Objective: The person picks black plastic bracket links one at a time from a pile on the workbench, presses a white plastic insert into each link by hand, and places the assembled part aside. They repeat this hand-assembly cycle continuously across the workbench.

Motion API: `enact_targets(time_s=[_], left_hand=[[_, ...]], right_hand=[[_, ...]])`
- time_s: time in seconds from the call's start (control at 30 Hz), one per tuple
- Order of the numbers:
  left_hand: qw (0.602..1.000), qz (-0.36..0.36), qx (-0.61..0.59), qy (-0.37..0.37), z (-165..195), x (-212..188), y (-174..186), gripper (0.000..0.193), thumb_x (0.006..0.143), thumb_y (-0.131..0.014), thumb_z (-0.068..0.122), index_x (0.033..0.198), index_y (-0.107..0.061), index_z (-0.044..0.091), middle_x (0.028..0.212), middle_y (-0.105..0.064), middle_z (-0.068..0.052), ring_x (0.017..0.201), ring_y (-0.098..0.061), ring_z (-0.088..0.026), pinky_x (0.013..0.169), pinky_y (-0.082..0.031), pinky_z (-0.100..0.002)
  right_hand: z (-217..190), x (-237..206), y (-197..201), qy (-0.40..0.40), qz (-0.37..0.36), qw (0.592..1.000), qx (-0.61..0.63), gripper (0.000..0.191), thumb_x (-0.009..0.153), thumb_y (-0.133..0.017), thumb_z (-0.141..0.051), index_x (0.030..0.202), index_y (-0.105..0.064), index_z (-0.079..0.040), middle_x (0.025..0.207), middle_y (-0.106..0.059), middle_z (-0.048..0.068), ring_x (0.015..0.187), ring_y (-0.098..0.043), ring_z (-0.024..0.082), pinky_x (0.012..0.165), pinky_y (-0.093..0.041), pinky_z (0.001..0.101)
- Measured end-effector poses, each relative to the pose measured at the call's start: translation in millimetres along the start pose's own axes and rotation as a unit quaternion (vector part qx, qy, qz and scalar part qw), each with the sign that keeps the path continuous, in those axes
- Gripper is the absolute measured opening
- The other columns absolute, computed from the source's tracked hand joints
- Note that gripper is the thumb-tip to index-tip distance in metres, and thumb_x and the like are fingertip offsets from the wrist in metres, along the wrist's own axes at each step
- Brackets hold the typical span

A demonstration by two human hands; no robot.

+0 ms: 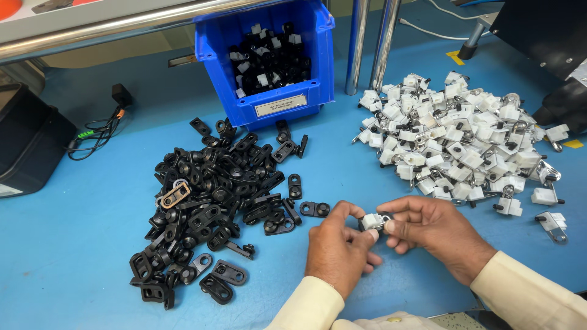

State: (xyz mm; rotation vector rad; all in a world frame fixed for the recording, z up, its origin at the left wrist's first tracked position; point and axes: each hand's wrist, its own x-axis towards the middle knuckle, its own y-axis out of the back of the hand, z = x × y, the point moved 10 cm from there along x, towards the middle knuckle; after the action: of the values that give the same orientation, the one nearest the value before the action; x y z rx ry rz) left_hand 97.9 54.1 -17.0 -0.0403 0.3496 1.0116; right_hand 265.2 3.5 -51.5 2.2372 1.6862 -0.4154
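- Blue counter [73, 256] carries everything, with both cream sleeves at its near edge.
- Left hand [338, 247] and right hand [431, 229] meet, fingers of both pinched shut on one small white-and-black clip part [374, 220].
- Black bracket pile [211, 201] lies left of the hands.
- White clip pile [458, 140] lies right, farther back.
- Blue bin [275, 101] of black and white parts stands farthest.

2 bare hands in view: left hand [337, 247], right hand [431, 229]. No gloves, no rings, no watch visible. Both forearms in long cream-coloured sleeves, plain cuffs ending at wrists. Fingernails short, unpainted.
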Motion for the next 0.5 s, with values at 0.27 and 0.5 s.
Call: enact_targets(time_s=[0.27, 0.5], left_hand=[[0.992, 0.029, 0.097, -0.076, 18.3, -3.1, 5.4, 0.013, 0.090, -0.070, 0.006, 0.102, -0.066, 0.001, 0.068, -0.074, -0.012, 0.057, -0.075, -0.015, 0.047, -0.055, -0.027], [0.999, 0.024, 0.024, -0.034, 7.4, -7.2, 18.2, 0.026, 0.088, -0.071, 0.006, 0.114, -0.066, 0.006, 0.073, -0.076, -0.008, 0.060, -0.075, -0.014, 0.049, -0.057, -0.027]], right_hand=[[2.0, 2.5, -4.4, -0.036, -0.012, 0.999, 0.018, 0.036, 0.087, -0.073, -0.017, 0.121, -0.074, -0.003, 0.084, -0.074, 0.008, 0.072, -0.067, 0.016, 0.070, -0.057, 0.0331], [-4.9, 6.5, -16.6, -0.063, -0.026, 0.997, 0.036, 0.037, 0.089, -0.071, -0.019, 0.122, -0.073, -0.004, 0.087, -0.074, 0.009, 0.078, -0.069, 0.017, 0.076, -0.058, 0.0339]])
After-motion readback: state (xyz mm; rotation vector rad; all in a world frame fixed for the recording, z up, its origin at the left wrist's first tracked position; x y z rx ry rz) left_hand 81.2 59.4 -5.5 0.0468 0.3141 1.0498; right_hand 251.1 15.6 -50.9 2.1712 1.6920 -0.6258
